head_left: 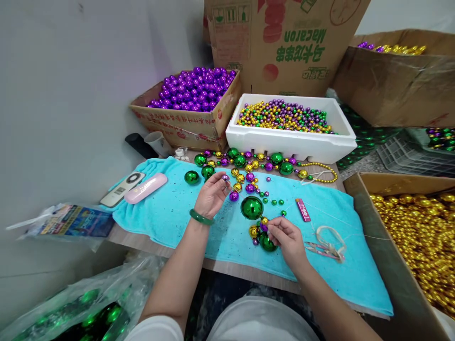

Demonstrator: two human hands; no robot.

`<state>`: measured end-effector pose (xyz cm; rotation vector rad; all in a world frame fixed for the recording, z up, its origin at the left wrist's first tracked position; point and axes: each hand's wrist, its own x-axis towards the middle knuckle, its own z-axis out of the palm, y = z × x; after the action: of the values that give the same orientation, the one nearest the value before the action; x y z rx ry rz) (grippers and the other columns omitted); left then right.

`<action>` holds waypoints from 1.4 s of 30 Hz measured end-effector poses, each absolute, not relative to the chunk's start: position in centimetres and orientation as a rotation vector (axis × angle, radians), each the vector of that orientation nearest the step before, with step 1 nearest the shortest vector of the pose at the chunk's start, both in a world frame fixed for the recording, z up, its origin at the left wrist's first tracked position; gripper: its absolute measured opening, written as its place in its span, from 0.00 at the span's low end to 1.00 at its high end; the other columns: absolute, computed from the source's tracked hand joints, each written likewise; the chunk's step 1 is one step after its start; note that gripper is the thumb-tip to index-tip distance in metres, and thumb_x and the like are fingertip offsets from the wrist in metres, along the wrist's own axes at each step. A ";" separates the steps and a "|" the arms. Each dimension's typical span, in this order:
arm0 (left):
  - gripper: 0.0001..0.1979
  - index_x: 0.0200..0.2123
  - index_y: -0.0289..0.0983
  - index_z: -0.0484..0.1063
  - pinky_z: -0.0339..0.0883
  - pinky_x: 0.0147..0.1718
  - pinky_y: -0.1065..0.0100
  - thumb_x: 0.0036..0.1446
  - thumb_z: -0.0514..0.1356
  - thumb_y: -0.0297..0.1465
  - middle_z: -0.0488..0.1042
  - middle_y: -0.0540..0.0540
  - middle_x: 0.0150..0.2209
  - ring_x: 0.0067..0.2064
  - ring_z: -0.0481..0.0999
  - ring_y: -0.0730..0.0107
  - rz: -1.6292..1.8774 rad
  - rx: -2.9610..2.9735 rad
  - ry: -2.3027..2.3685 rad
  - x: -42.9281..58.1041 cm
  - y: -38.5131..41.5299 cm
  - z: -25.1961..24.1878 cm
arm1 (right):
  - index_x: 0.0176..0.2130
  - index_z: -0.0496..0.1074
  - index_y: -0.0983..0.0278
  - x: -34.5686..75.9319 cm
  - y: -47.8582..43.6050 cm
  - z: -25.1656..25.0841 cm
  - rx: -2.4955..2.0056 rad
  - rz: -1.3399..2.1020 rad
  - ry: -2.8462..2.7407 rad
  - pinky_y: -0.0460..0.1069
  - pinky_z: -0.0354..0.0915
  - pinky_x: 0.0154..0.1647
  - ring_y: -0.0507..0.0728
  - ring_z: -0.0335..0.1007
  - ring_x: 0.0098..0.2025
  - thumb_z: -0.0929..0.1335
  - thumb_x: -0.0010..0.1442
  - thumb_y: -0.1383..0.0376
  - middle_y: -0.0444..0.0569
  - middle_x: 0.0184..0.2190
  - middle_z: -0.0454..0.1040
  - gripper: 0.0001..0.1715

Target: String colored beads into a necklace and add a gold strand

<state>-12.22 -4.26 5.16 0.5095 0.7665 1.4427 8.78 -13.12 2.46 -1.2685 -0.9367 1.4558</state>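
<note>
My left hand (210,195), with a green bangle (202,217) at its wrist, pinches a small purple bead (225,178); a thin string shows beside it. Just right of those fingers lie gold beads (240,178) and a larger purple bead (233,196). My right hand (287,238) is closed at the fingertips on a purple bead (263,227) in a short cluster over the towel. A gold bead (264,220) touches it, and a big green ball (252,208) sits just above. Another green ball (267,242) is partly hidden by my right fingers.
Beaded strands (268,166) lie along the back of the blue towel (159,208). Behind stand a white foam box (284,142) of mixed beads and a carton (185,127) of purple balls. Scissors (324,251) lie at right, beside a carton (398,265) of gold beads.
</note>
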 end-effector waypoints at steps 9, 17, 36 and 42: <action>0.22 0.40 0.41 0.74 0.70 0.34 0.72 0.38 0.70 0.25 0.75 0.51 0.33 0.35 0.74 0.74 1.658 0.859 0.911 -12.1 -5.5 5.4 | 0.25 0.70 0.65 8.1 -13.2 3.0 -1.292 1.497 -0.923 0.43 0.51 0.15 0.47 0.55 0.16 0.73 0.43 0.55 0.42 0.14 0.67 0.17; 0.09 0.28 0.35 0.77 0.68 0.32 0.71 0.43 0.69 0.33 0.77 0.46 0.30 0.31 0.74 0.75 1.426 0.844 1.010 -11.7 -6.6 6.1 | 0.29 0.68 0.64 6.0 -12.0 1.6 -1.291 1.551 -1.009 0.43 0.53 0.15 0.48 0.59 0.17 0.70 0.47 0.56 0.43 0.18 0.70 0.15; 0.08 0.34 0.39 0.70 0.71 0.23 0.73 0.53 0.63 0.37 0.75 0.50 0.28 0.29 0.77 0.71 1.677 1.309 1.014 -14.4 -7.6 14.4 | 0.35 0.74 0.64 0.4 -5.6 10.3 -0.906 1.101 -1.844 0.45 0.56 0.25 0.47 0.56 0.21 0.68 0.56 0.65 0.40 0.24 0.70 0.06; 0.08 0.33 0.40 0.70 0.71 0.24 0.72 0.53 0.64 0.38 0.74 0.51 0.26 0.28 0.77 0.72 1.773 1.283 0.960 -15.4 -8.0 15.0 | 0.30 0.74 0.64 -0.2 -4.9 10.6 -0.941 0.878 -2.043 0.46 0.58 0.33 0.49 0.62 0.29 0.68 0.54 0.69 0.43 0.30 0.72 0.04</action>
<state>-15.45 -8.03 14.95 1.2828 0.9598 1.7727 -0.25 -4.88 10.58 -0.9413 -2.0429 0.8777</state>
